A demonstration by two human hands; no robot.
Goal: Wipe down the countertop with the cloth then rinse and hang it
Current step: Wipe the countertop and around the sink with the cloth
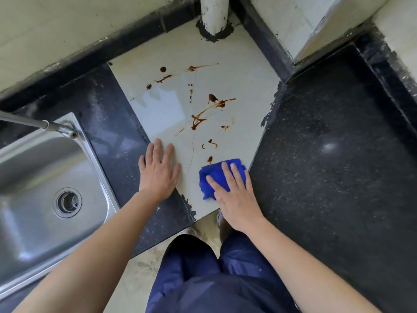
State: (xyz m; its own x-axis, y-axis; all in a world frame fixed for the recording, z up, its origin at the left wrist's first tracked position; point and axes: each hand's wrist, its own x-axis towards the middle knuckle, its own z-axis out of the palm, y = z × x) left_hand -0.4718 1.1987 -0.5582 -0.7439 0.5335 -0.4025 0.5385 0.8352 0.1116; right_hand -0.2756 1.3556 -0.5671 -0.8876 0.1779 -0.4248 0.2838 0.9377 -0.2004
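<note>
A folded blue cloth (214, 176) lies near the front right corner of the pale tile countertop (243, 82). My right hand (234, 195) presses flat on the cloth with straight fingers. Flat on the tile to the left of the cloth rests my left hand (159, 171), fingers spread, holding nothing. Brown sauce streaks and drops (203, 114) spread over the middle of the tile beyond both hands, the nearest drop just past the cloth's far edge. A wet sheen covers the tile's left part.
A steel sink (33, 184) with a drain sits at the left, its tap spout (29, 123) reaching over it. Dark speckled stone counter (334, 154) flanks the tile on both sides. A white pipe (214, 14) rises at the back corner.
</note>
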